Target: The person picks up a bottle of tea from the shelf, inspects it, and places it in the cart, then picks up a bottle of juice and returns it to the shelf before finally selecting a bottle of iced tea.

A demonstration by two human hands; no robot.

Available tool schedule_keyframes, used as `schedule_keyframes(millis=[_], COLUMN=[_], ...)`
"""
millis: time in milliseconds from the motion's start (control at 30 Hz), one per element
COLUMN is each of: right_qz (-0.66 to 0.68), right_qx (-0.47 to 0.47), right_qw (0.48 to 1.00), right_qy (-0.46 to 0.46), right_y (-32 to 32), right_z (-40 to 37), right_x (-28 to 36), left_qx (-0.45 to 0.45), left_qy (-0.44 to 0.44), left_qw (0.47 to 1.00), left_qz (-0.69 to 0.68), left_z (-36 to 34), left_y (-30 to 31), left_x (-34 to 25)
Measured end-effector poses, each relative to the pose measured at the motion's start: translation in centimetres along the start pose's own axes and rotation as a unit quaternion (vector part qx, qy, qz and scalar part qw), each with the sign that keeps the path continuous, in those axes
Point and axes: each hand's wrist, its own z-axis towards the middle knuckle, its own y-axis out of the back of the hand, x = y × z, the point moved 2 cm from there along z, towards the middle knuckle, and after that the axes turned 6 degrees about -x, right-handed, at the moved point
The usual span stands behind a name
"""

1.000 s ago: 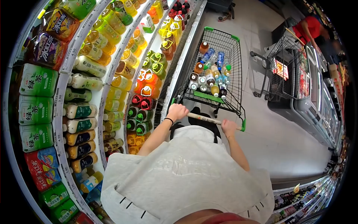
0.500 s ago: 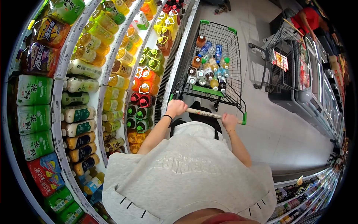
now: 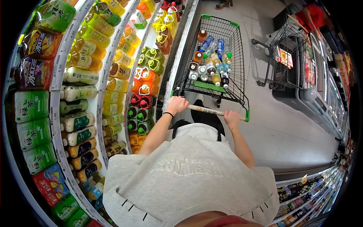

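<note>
My left hand (image 3: 177,104) is wrapped round the left end of the pale handle (image 3: 206,110) of a shopping cart (image 3: 235,72). Near the handle's right end, my right hand (image 3: 231,118) grips the same bar. The cart is a black wire basket with green corner pieces, standing just ahead of my body. Inside it, several drink bottles (image 3: 211,69) stand and lean toward the near left part, with blue, white, dark and orange-brown ones among them. A green panel (image 3: 204,87) sits at the basket's near side.
Drink shelves (image 3: 99,90) run close along my left, packed with bottles and green tea cartons (image 3: 32,106). A second cart (image 3: 281,56) stands at the right beside glass-fronted cases (image 3: 321,81). A person in red (image 3: 312,17) is behind it. More shelves (image 3: 302,200) lie at lower right.
The cart has shifted slightly up and left in view, and my legs have moved in a step. Shelf goods at left have slid slightly downward. Both hands stay on the handle.
</note>
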Motion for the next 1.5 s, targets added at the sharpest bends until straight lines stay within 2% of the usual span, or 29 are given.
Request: schedule_keyframes(millis=[100,433,567,633,967,1100,1200,1300,1433,1500], right_qz=[-0.006,0.003,0.013,-0.002,0.015,0.013,0.006,0.005,-0.012,-0.015], right_qx=[0.004,-0.004,0.006,-0.011,-0.023,-0.036,-0.026,-0.022,-0.020,-0.019], right_qw=[1.000,1.000,1.000,1.000,1.000,0.999,0.999,0.999,1.000,1.000], right_qy=[0.001,0.008,-0.003,-0.004,0.010,0.023,0.022,0.023,0.018,0.015], right_y=[-0.2,0.3,0.5,0.3,0.3,0.1,0.6,1.0,0.4,0.3], right_z=[1.3,6.5,8.6,9.8,15.2,17.0,18.2,19.4,21.0,21.3], right_x=[0.1,0.4,0.4,0.2,-0.1,-0.4,-0.5,-0.4,-0.6,-1.0], left_qx=[-0.004,-0.012,0.014,0.020,0.005,-0.016,-0.033,-0.068,-0.062,-0.035], left_qy=[-0.017,0.015,0.036,0.017,0.037,0.019,0.053,0.030,0.010,-0.037], left_qw=[1.000,1.000,0.999,0.999,0.999,0.999,0.998,0.997,0.998,0.995], left_qz=[0.009,0.014,0.018,0.021,0.015,0.031,0.014,0.009,0.026,0.081], left_z=[1.0,6.0,7.5,8.8,13.7,15.1,16.2,17.3,18.7,19.3], left_y=[0.7,2.8,4.2,4.2,4.8,5.7,5.8,6.7,7.4,7.8], left_x=[0.4,1.8,1.9,2.2,3.7,3.8,4.3,4.4,4.9,4.7])
